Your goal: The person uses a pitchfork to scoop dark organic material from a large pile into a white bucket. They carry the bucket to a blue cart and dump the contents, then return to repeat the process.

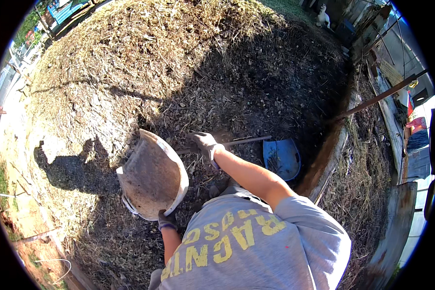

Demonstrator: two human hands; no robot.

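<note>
A white plastic tub [152,171], cut open on one side and stained brown inside, is tilted with its mouth toward the heap. My left hand [167,220], in a dark glove, is closed on its near rim. My right hand [203,144], also gloved, reaches out over the dry plant matter right of the tub, its fingers looking stretched out and apart. Beneath or just behind it runs a thin long handle [246,141]. At the handle's right end lies a blue scoop-like blade [282,158]. Whether my right hand touches the handle is unclear.
A large heap of dry leaves and straw [150,53] spreads ahead, darker and shaded at right. Wooden boards [331,159] edge the right side, with a rusty bar [382,94] jutting in. A white bird-like shape [323,17] stands far right. My shadow [75,166] falls at left.
</note>
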